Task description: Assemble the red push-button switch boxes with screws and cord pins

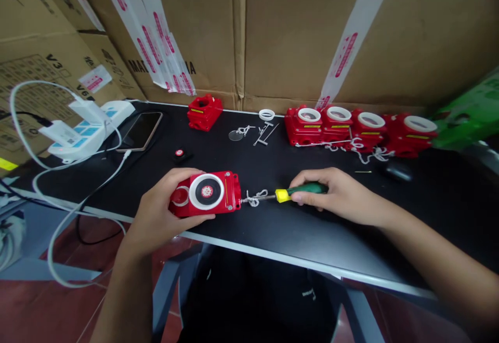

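My left hand is closed around a red housing with a white ring and a black disc in its face. In my right hand is a screwdriver with a green and yellow handle. Its shaft points left at the housing's right end, where the tip meets or nearly meets a small fitting; the exact contact is too small to tell. A white knotted cord lies around the shaft. Behind my left hand sits a small black part with a red and white centre.
Several red housings with white rings line the back right. Another red housing, a loose white ring and a metal bracket lie at the back. A phone and power strip with cables occupy the left. Cardboard boxes stand behind.
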### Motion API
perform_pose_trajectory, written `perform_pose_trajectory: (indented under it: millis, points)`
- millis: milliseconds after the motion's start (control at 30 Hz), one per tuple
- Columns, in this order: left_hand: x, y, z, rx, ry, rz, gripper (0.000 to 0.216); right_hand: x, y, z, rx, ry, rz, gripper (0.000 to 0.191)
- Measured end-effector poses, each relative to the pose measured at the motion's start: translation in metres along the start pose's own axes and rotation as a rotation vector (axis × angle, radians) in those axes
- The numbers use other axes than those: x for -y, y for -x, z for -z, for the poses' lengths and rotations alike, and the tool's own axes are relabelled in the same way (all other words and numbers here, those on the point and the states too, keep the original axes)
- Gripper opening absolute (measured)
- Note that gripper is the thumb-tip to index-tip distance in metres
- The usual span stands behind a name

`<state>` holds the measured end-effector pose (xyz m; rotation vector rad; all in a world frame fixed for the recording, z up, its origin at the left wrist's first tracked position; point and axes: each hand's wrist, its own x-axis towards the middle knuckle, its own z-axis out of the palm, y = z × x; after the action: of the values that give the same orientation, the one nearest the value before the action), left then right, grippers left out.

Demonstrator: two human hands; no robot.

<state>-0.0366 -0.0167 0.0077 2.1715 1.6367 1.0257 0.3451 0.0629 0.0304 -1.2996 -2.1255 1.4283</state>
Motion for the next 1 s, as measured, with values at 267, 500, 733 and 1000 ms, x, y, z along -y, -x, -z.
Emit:
perform_pose_trajectory:
  millis: [267,500,733,1000]
  points:
    - [0.0006,0.0000,0.0003,-0.010,-0.035,0.003,0.071,-0.0019,-0.0008,-0.0018,-0.037,0.014,0.141,0.042]
    - [0.0007,0.0005,-0.0003,-0.002,-0.018,0.037,0.074,-0.0045,0.0018,0.0023,-0.082,0.113,0.145,0.041]
    - [-0.0015,0.0003,0.0014,-0.010,0.005,0.019,0.073,-0.0013,-0.0009,-0.0006,-0.018,0.038,0.103,0.038]
    - [-0.0005,0.0005,0.0005,-0.005,0.014,0.033,0.077,0.0008,0.0018,0.0001,-0.048,0.047,0.171,0.038]
